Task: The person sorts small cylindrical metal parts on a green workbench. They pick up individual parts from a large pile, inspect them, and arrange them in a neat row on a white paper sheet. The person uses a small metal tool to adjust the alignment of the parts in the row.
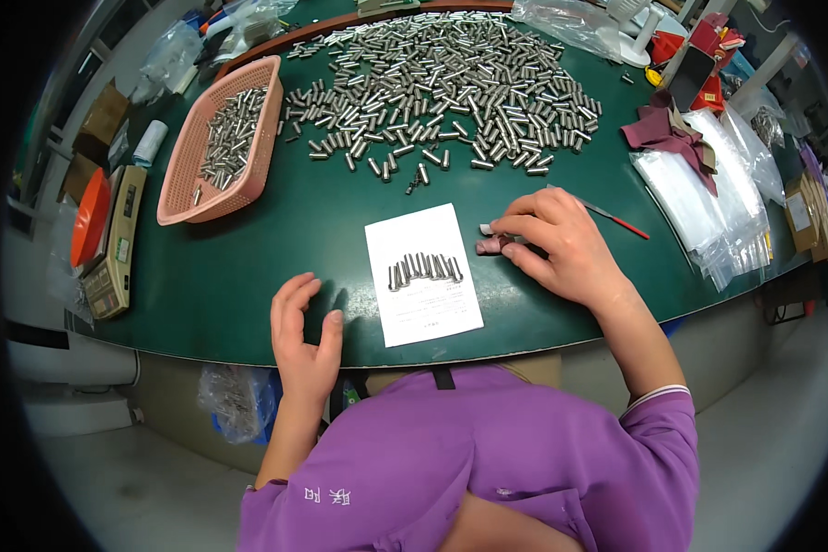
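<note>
A white printed sheet of paper (432, 317) lies on the green table (221, 294) in front of me. Across its middle is a row of several metal pins (423, 267), side by side. My left hand (304, 339) is left of the paper by the table's front edge, fingers spread, holding nothing. To the paper's right, my right hand (561, 241) has its fingers bent and its thumb and fingertips round a small pinkish cloth roll (489, 247). A small whitish piece (486, 229) shows at its fingertips. The palm side is hidden.
A large heap of metal pins (451, 83) covers the far table. At left stand a pink basket (182, 175) with more pins and a scale (120, 244) with an orange tray. Right of my hand lie a red-handled thin tool (627, 224), plastic bags (695, 207) and a maroon cloth (672, 136).
</note>
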